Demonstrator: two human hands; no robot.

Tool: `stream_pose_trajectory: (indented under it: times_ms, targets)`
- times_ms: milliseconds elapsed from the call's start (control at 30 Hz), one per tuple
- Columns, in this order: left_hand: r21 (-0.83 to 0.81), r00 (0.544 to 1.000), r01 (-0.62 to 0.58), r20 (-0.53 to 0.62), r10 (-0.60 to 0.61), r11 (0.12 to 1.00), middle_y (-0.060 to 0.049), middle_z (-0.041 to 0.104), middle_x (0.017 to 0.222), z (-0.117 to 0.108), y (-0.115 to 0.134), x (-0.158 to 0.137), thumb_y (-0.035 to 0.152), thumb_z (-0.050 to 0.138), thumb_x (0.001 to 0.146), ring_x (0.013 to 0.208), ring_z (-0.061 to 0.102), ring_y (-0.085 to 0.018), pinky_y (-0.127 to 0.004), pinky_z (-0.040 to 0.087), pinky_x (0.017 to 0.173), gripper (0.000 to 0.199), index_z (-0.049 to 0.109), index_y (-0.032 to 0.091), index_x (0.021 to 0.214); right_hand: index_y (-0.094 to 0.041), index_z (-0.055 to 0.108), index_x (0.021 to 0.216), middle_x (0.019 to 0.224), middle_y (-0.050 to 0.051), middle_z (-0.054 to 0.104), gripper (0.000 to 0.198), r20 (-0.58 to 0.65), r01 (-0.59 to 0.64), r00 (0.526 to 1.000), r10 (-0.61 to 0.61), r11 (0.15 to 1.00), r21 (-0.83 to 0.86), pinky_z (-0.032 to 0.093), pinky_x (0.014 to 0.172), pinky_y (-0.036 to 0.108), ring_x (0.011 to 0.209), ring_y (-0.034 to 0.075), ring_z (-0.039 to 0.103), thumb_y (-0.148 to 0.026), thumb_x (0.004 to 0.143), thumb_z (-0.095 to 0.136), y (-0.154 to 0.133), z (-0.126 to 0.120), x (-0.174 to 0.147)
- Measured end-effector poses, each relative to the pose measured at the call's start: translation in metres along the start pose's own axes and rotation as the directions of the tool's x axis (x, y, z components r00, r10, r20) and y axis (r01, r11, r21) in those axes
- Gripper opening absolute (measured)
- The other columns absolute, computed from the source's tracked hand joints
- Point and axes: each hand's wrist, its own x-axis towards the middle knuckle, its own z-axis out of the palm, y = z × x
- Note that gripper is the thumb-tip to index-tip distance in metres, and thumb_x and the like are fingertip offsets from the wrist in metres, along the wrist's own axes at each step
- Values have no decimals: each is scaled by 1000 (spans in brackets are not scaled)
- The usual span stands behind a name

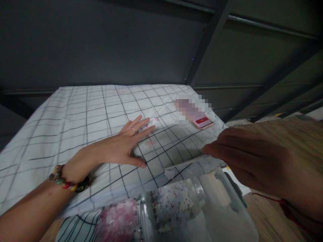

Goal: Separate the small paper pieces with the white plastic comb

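My left hand (118,145) reaches over the checked tablecloth (106,101) with its fingers spread. A ring and a beaded bracelet are on it. Partly under its fingertips lies a small white-and-pink piece (150,123), which may be paper or film. To the right, my right hand (252,159) hovers above the table's right edge, its fingers pressed together; whether a small thing is between them is hidden. Below it stands a clear plastic box (242,215). Inside, one section holds white scraps (174,201), and pink scraps (119,218) lie to the left.
A phone (203,121) with a partly blurred screen rests near the table's right edge. Dark metal panels (101,43) rise behind the table. Wooden floor (297,134) shows on the right.
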Motion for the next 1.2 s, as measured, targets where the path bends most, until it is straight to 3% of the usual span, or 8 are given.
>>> stream_pose_trajectory:
  times_ms: [200, 333, 467, 667, 800, 967, 1100, 1200]
  targets:
    - [-78, 993, -101, 49, 105, 992, -14, -8, 150, 2, 20, 2, 62, 69, 66, 134, -8, -37, -51, 0, 107, 109, 7, 20, 146, -23, 50, 94, 68, 0, 56, 27, 34, -41, 999, 40, 999, 18, 44, 57, 28, 66, 15, 54, -2, 83, 38, -11, -10, -13]
    - [-51, 992, -105, 67, 108, 993, -13, -6, 151, 2, 23, 4, 61, 67, 68, 135, -8, -35, -51, 0, 107, 109, 2, 22, 145, -21, 52, 93, 69, 0, 54, 24, 32, -61, 998, 61, 998, 1, 43, 57, 27, 68, 14, 55, -3, 84, 40, -14, -19, -22]
    - [3, 999, 5, 33, -6, 1000, -17, -9, 150, 2, 7, 3, 59, 60, 75, 134, -13, -33, -51, 2, 106, 105, -5, 16, 145, -17, 53, 101, 80, 4, 58, 24, -27, -41, 999, 37, 988, -151, 44, 61, 27, 75, 15, 55, -5, 83, 42, -2, -14, -11]
    - [28, 969, 247, 7, -248, 969, -23, -5, 148, 3, -23, -3, 65, 55, 74, 134, -10, -34, -49, 4, 107, 106, -2, 8, 144, -16, 57, 93, 65, 1, 54, 23, -40, -24, 999, 13, 960, -280, 36, 52, 25, 60, 14, 47, -4, 80, 42, 28, 26, 33]
    - [5, 965, 254, 57, -254, 967, -22, -5, 149, 4, -26, -5, 68, 50, 75, 134, -10, -34, -50, 5, 106, 104, -3, 11, 144, -15, 59, 86, 63, 1, 54, 22, -23, 6, 1000, -12, 972, -233, 36, 53, 25, 59, 14, 47, -3, 79, 42, 29, 42, 47]
    - [-12, 964, 259, 63, -257, 966, -20, -6, 149, 6, -26, -5, 72, 49, 74, 134, -9, -34, -51, 4, 106, 106, -5, 13, 144, -16, 58, 89, 65, 1, 55, 24, -58, 29, 998, -37, 990, -137, 37, 54, 24, 60, 13, 49, -2, 78, 42, 23, 40, 46]
    - [-30, 965, 258, 59, -256, 966, -18, -7, 150, 5, -27, -5, 72, 49, 73, 134, -9, -35, -50, 4, 106, 106, -5, 15, 144, -17, 57, 91, 66, 1, 56, 27, -119, -3, 993, -22, 978, -207, 38, 55, 25, 62, 14, 48, -1, 77, 41, 29, 43, 50]
    - [-25, 964, 263, 56, -262, 964, -18, -8, 150, 5, -26, -5, 71, 50, 73, 134, -9, -36, -51, 4, 106, 106, -6, 15, 144, -16, 57, 88, 64, 1, 55, 26, -87, 12, 996, -35, 970, -244, 37, 54, 26, 59, 14, 46, -1, 77, 39, 34, 48, 50]
